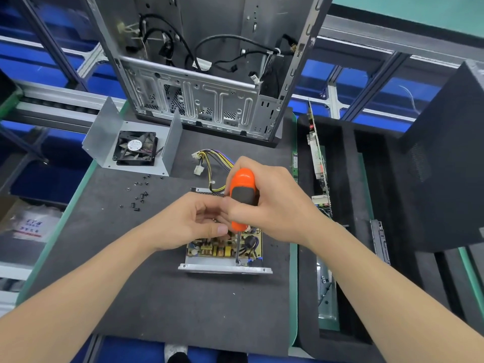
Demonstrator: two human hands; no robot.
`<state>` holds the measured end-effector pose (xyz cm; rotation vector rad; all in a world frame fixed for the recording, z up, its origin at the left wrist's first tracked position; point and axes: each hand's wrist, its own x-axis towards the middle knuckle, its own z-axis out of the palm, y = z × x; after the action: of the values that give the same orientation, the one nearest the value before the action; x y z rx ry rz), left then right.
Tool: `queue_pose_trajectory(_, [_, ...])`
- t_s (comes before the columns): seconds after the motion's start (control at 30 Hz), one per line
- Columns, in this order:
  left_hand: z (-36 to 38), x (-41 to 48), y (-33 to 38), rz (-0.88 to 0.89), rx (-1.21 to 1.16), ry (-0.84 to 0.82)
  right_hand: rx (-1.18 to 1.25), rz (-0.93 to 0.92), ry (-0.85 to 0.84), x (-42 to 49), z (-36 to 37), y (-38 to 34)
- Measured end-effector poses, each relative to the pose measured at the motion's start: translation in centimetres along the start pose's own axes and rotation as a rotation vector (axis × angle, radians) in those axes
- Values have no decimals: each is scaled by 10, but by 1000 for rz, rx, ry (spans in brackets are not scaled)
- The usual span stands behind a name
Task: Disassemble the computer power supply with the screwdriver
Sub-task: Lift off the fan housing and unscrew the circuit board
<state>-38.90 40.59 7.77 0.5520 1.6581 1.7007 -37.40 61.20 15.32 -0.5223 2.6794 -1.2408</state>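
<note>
The screwdriver [242, 183] is orange and black, the circuit board [221, 249] yellow, the mat [183, 310] dark grey.

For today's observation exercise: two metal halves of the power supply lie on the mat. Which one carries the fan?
The U-shaped cover at far left, with the black fan inside; the near tray holds the circuit board.
</note>
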Motion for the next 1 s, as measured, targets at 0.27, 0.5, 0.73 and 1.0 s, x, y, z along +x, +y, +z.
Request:
queue_pose_trajectory(0.27, [-2, -5, -5, -28, 35, 34, 54, -26, 42, 2, -8, -6])
queue_pose_trajectory(0.5, [2, -21, -2, 101, 452, 157, 60, -71, 98, 4, -22, -28])
queue_pose_trajectory(0.73, [12, -41, 0, 113, 627, 283, 47, -119, 147, 6, -28, -50])
queue_pose_trajectory(1.0, [28, -49, -9, 130, 583, 468, 47, -143, 164, 6, -24, -63])
